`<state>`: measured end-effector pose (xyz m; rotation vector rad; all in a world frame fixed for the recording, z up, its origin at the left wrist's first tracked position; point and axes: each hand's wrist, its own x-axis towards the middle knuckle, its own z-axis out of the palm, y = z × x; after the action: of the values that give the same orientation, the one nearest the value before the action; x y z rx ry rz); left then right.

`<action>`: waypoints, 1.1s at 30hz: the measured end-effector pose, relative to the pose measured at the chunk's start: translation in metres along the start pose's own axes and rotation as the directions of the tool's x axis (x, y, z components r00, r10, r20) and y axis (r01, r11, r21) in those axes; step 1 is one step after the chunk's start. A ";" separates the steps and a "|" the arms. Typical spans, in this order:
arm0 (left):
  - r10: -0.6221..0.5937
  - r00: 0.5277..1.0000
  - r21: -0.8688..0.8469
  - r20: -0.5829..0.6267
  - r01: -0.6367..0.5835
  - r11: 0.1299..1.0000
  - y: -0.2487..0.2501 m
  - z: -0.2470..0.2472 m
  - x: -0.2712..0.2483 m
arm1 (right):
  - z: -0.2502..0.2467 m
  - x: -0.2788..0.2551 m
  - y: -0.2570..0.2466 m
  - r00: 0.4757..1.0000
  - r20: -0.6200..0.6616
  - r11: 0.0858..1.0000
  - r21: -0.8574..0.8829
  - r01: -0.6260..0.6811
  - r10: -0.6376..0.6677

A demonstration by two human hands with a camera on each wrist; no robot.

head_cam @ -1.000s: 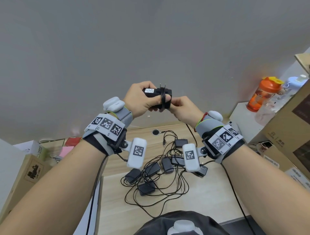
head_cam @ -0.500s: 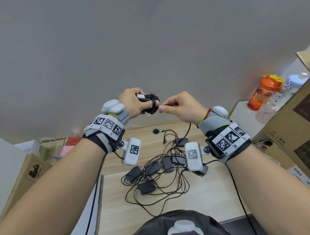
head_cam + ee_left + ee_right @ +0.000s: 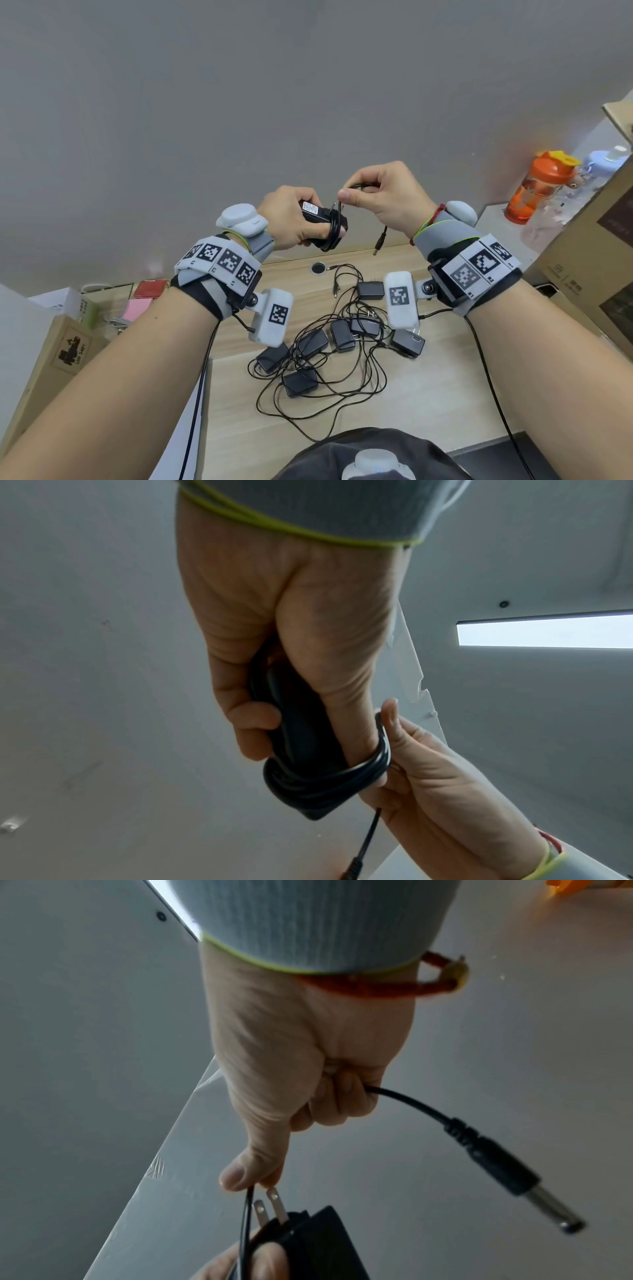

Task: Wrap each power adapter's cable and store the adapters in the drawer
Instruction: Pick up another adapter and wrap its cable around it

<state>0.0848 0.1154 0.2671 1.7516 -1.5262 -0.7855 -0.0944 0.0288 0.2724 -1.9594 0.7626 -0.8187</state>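
Note:
My left hand (image 3: 294,219) grips a black power adapter (image 3: 317,219) in the air above the desk, with several turns of its cable (image 3: 334,229) wound round the body (image 3: 301,739). Its two metal prongs (image 3: 270,1206) point up toward my right hand. My right hand (image 3: 380,198) pinches the free end of that cable (image 3: 404,1099) just right of the adapter, and the barrel plug (image 3: 379,245) dangles below it (image 3: 514,1180). Several more black adapters (image 3: 339,337) lie on the wooden desk (image 3: 428,394) in a tangle of loose cables. No drawer shows.
An orange bottle (image 3: 537,188) and a pale blue bottle (image 3: 603,162) stand on a white ledge at the right. Brown cardboard boxes (image 3: 596,240) line the right side, another box (image 3: 58,353) sits at the left. A cable hole (image 3: 318,268) is at the desk's back edge.
Both hands have dropped a little and shifted left. My right hand drew the cable end up and away from the adapter, so the barrel plug now hangs free below it.

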 end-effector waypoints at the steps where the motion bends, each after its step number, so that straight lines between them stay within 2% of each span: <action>1: 0.002 1.000 -0.010 0.009 -0.002 1.000 0.001 0.001 0.000 | 0.001 0.000 0.001 1.000 -0.004 1.000 0.014 0.006 -0.005; 7: 0.050 0.997 -0.203 0.059 -0.037 0.978 0.008 0.003 -0.002 | 0.002 -0.003 0.008 1.000 -0.028 1.000 0.018 0.005 -0.005; 14: 0.071 0.996 -0.390 -0.049 -0.084 0.917 0.017 0.004 -0.003 | 0.019 -0.009 0.024 0.995 -0.014 0.995 -0.011 -0.102 0.102; 19: 0.033 0.989 -0.468 -0.146 -0.099 0.878 0.020 0.004 -0.001 | 0.034 -0.014 0.031 0.986 0.068 0.988 0.024 -0.154 0.152; 28: -0.118 0.946 -0.514 -0.302 -0.057 0.856 0.003 0.001 0.008 | 0.045 -0.023 0.021 0.987 0.117 0.974 -0.212 -0.086 0.112; 33: -0.140 0.937 -0.417 -0.319 -0.006 0.909 -0.009 -0.005 0.012 | 0.043 -0.023 0.007 0.993 0.081 0.971 -0.231 -0.063 0.084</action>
<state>0.0957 0.1052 0.2626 1.5289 -0.9853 -0.7275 -0.0763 0.0634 0.2425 -2.1409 0.9028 -0.6155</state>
